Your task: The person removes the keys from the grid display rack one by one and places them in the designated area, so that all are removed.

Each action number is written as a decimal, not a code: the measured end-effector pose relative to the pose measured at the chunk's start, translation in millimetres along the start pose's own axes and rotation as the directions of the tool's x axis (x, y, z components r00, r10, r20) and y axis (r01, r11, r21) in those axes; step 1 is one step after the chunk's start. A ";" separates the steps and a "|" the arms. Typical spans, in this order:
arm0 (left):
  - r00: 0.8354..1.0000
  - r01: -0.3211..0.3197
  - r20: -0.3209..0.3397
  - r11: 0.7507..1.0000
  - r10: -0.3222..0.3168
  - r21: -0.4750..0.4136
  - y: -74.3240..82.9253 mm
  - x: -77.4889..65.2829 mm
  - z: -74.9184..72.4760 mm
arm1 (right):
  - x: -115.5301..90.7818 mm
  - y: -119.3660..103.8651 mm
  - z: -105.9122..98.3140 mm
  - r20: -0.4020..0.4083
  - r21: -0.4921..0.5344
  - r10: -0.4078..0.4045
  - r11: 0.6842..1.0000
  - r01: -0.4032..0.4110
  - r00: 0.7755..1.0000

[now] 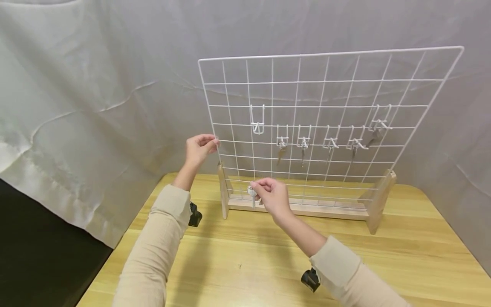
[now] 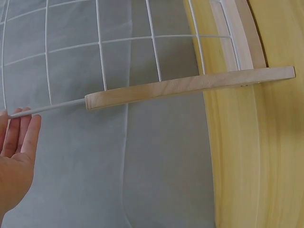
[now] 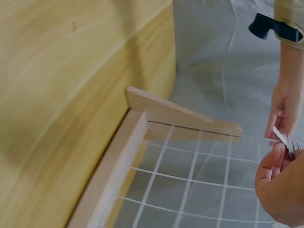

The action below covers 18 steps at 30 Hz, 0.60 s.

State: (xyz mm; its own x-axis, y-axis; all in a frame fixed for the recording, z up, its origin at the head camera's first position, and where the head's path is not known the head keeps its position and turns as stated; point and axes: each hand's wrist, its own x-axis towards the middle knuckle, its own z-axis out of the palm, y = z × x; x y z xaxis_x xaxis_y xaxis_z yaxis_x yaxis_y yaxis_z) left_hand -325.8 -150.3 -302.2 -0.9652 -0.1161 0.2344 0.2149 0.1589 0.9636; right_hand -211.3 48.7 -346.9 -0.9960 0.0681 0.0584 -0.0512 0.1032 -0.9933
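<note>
- R hand (image 1: 273, 197): thumb + fingertips pinched a small, slim silver metal key (image 1: 253, 201), shank pointing down in head view; a thin metal wire ring (image 3: 295, 146) stuck out by the fingers.
- Key was in front of the lower L part of a white wire grid panel (image 1: 301, 55); couldn't tell if touching.
- L hand (image 1: 198, 149): thumb + fingers gripped panel's L edge, just above the stand.
- Best technique, prob.: light pinch, ring kept clear of fingertips, slow near wires so shank wouldn't snag; L hand bracing w/o pulling.
- Above key, well apart: a bare white bent-wire hook (image 1: 258, 128). To its R, 5 similar hooks w/ metal keys (image 1: 281, 155) hanging; careful not to jolt those.
- Outward: pale wooden stand (image 1: 326, 212) under panel, yellow wood-grain table (image 1: 230, 256), grey cloth backdrop (image 1: 115, 64).
</note>
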 end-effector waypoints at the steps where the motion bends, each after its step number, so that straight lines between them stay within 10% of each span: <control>1: 1.000 0.000 0.000 1.000 0.000 -0.002 -0.3 -0.1 -0.1 | -0.5 3.1 0.1 0.007 0.005 0.006 1.000 -0.006 1.000; 18: 1.000 -0.015 -0.008 1.000 0.015 -0.013 -3.6 2.8 -0.6 | -21.8 88.0 2.7 -0.017 0.037 0.103 0.994 -0.102 0.995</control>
State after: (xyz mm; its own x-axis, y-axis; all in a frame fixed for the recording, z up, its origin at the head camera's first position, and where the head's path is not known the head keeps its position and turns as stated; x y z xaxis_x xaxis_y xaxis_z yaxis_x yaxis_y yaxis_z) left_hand -329.2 -151.8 -305.0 -0.9606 -0.1214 0.2501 0.2316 0.1481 0.9615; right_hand -194.3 53.6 -435.8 -0.9946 0.0951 -0.0424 0.0481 0.0589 -0.9971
